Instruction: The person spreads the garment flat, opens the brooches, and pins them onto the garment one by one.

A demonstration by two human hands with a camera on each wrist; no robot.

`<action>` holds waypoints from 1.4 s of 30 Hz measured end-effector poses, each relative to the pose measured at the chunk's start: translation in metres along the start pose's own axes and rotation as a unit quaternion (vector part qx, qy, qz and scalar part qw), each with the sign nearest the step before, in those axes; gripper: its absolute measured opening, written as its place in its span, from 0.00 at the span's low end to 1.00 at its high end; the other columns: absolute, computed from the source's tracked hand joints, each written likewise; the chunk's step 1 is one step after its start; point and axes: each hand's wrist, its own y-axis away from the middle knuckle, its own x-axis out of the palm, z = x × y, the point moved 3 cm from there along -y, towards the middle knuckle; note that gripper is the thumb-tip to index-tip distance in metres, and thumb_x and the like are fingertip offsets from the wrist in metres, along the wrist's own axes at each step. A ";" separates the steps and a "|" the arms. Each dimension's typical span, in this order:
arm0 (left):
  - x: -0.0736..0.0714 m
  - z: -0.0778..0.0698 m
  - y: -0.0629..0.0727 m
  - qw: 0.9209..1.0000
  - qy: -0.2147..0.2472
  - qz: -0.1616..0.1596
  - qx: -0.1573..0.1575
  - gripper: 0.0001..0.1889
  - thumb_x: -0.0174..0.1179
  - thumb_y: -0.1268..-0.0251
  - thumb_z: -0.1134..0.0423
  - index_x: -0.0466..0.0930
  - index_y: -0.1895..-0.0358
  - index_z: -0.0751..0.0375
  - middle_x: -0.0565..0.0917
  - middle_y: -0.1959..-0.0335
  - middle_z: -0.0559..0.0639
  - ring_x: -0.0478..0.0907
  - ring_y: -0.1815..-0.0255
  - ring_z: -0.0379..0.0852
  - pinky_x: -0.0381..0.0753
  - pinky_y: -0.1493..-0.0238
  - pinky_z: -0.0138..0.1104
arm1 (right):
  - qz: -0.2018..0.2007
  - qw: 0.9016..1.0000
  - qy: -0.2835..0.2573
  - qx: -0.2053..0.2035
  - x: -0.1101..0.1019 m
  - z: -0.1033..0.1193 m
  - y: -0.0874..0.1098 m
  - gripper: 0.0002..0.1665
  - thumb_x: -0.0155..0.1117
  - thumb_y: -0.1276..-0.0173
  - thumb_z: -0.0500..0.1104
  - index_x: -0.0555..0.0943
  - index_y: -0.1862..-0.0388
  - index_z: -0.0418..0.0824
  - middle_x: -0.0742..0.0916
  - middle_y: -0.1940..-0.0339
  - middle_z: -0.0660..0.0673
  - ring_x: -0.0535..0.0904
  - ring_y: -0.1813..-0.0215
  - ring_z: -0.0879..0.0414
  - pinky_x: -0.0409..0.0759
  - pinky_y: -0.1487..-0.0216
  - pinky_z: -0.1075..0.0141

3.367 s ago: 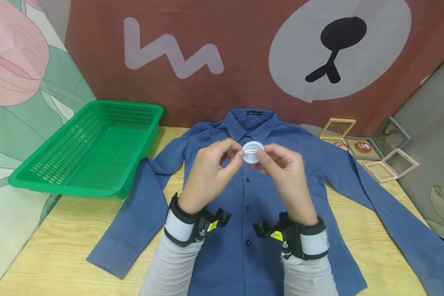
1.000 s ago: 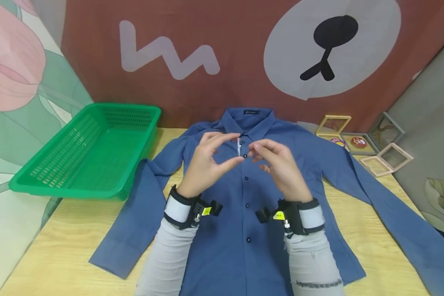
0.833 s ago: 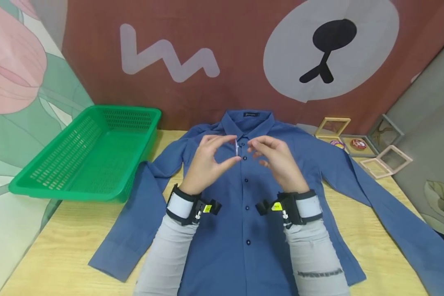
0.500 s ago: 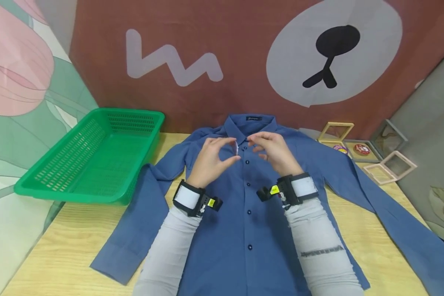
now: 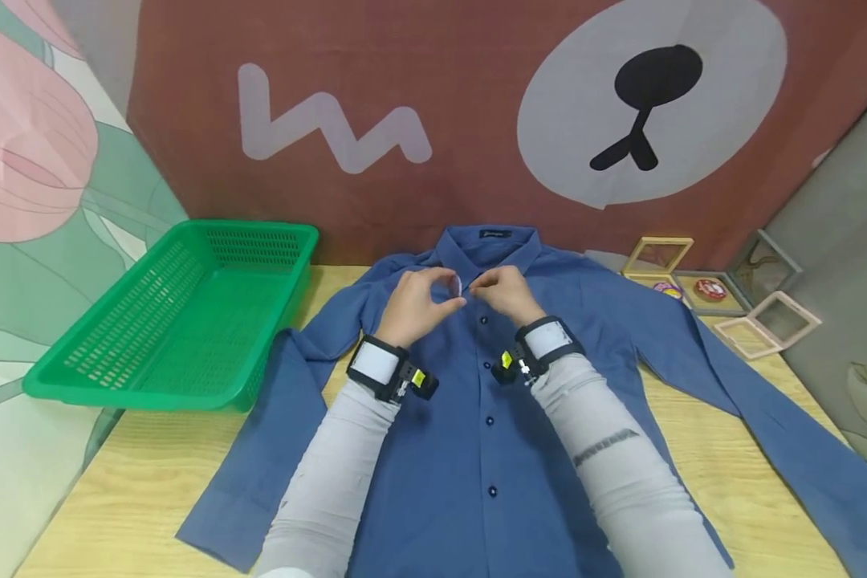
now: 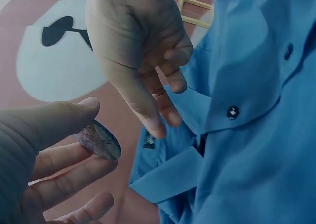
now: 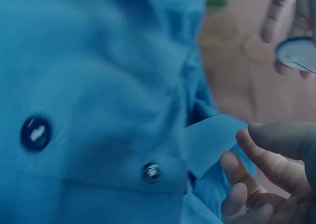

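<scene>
My left hand (image 5: 413, 311) pinches a round pin-back badge (image 5: 456, 286) by its edges, thumb on one side and fingers on the other. In the left wrist view the badge (image 6: 100, 141) shows a dark patterned front; the right wrist view catches the pale back of the badge (image 7: 296, 53) with a thin pin line. Close to its right is my right hand (image 5: 507, 294), fingers loosely curled, thumb near the index finger, nothing visible between them. Both hands are above the collar end of a blue button-up shirt (image 5: 433, 457) spread on the table.
A green perforated basket (image 5: 166, 399) stands on the left, beside a shirt sleeve. At the back right lie small open frame cases (image 5: 766, 325), with a red round badge (image 5: 710, 290) and a purple one (image 5: 667, 289). A printed cloth backdrop (image 5: 470, 96) rises behind the table (image 5: 130, 490).
Earlier both hands held the badge with its pin back facing the head camera. The right hand then let go, and the left turned it edge-on. Lately my right hand has moved left, closer to it.
</scene>
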 end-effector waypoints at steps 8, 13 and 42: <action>0.020 0.020 -0.016 0.998 0.012 0.025 -0.055 0.11 0.70 0.38 0.57 0.85 0.56 0.56 0.88 0.56 0.50 0.83 0.54 0.49 0.80 0.50 0.42 | -0.036 0.978 0.206 0.004 0.017 -0.010 -0.009 0.10 0.71 0.36 0.46 0.87 0.62 0.41 0.85 0.54 0.38 0.72 0.43 0.36 0.73 0.40 0.43; 0.037 0.032 -0.022 0.992 0.035 0.028 -0.115 0.12 0.71 0.41 0.59 0.86 0.55 0.58 0.88 0.57 0.52 0.84 0.52 0.50 0.80 0.47 0.44 | -0.044 0.963 0.264 0.023 0.027 -0.016 -0.016 0.13 0.75 0.40 0.49 0.85 0.61 0.43 0.79 0.49 0.38 0.60 0.36 0.35 0.73 0.44 0.41; 0.072 0.051 -0.028 0.984 0.034 -0.015 -0.172 0.14 0.73 0.42 0.60 0.87 0.55 0.61 0.89 0.58 0.56 0.85 0.54 0.53 0.83 0.50 0.43 | -0.038 0.989 0.140 -0.033 0.024 -0.028 -0.011 0.09 0.65 0.32 0.40 0.90 0.64 0.38 0.91 0.62 0.41 0.83 0.50 0.43 0.56 0.22 0.46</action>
